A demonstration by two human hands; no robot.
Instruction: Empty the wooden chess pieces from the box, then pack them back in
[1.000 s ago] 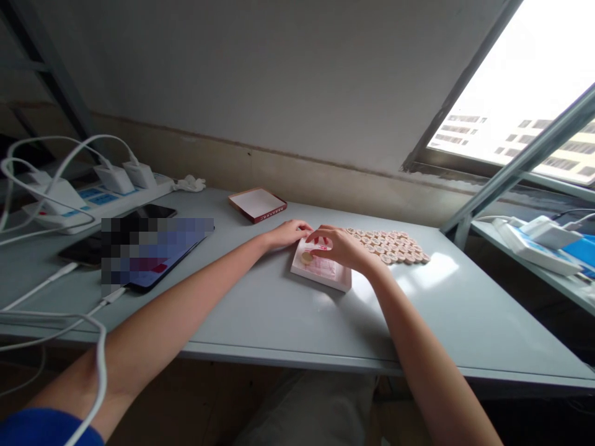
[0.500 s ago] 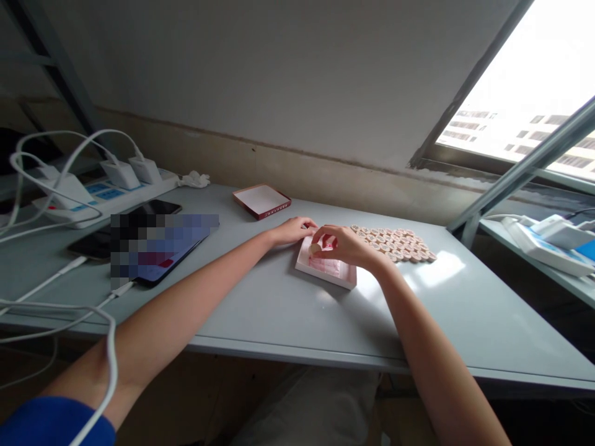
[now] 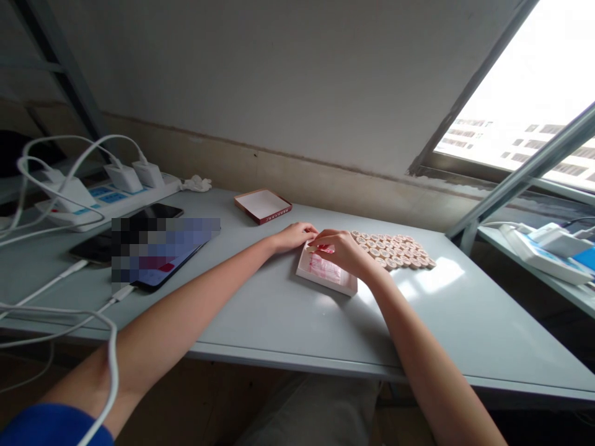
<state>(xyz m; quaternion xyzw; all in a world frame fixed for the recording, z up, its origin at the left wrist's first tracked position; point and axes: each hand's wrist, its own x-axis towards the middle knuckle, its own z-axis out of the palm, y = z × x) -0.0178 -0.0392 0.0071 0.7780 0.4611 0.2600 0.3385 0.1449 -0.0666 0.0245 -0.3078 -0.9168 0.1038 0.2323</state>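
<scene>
Your right hand has its thumb and fingers pinched on a pale disc, seen nearly edge-on, over the far part of the white box. Your left hand is at the box's far left corner, fingers bent; you cannot tell from here whether they grip the rim or only rest by it. Inside the shallow, open box lies a pink-and-white sheet or packet; the right hand hides part of the interior.

Just beyond your right wrist, round wooden pieces with marked faces lie packed in a flat cluster. Farther back on your left, a shallow red-sided tray sits open, its pale inside showing.

All this is on a smooth grey table, with sunlight patches near the wooden pieces. At your left lie a black phone and a larger device, partly blurred out, then a white power strip with chargers, cables and crumpled white stuff at its end. Behind runs a grey wall with a yellowish lower band; to the right, a slanting metal bar, a bright window showing buildings, and a side shelf bearing another power strip.
</scene>
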